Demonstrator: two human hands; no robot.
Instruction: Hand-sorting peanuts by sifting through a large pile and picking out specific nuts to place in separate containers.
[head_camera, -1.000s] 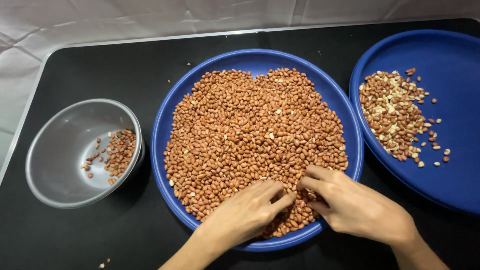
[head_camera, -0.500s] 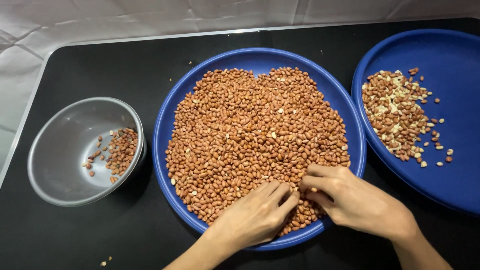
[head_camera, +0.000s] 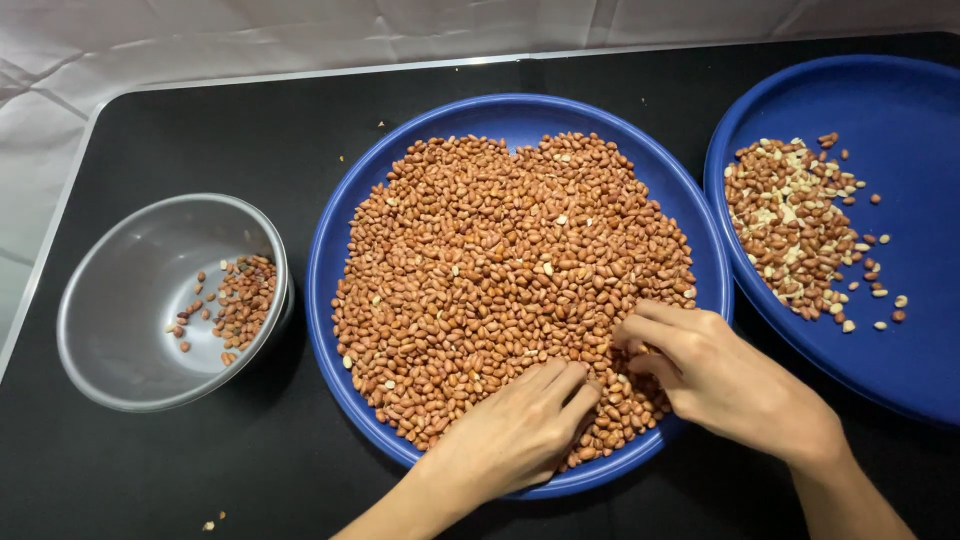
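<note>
Both hands work in the near part of the central blue plate (head_camera: 400, 180), which stands mid-counter (head_camera: 180, 130) and carries a broad layer of red-skinned peanuts (head_camera: 500, 270). The left hand (head_camera: 515, 435) lies palm down on the nuts, fingers (head_camera: 565, 385) loosely extended and lightly curled; no nut is seen gripped. The right hand (head_camera: 725, 380) has its fingers bent inward, tips close together over the nuts. Whether they pinch one cannot be told.

Judgement: the step in hand is picking through the peanuts. The next move calls for a fine pinch on single nuts.

The metal bowl (head_camera: 120, 300) toward the left edge holds a few peanuts. The second blue plate (head_camera: 900, 100), cut off at the right edge, holds a mixed pale and red pile (head_camera: 790, 225). Palms and fingertips are hidden.
</note>
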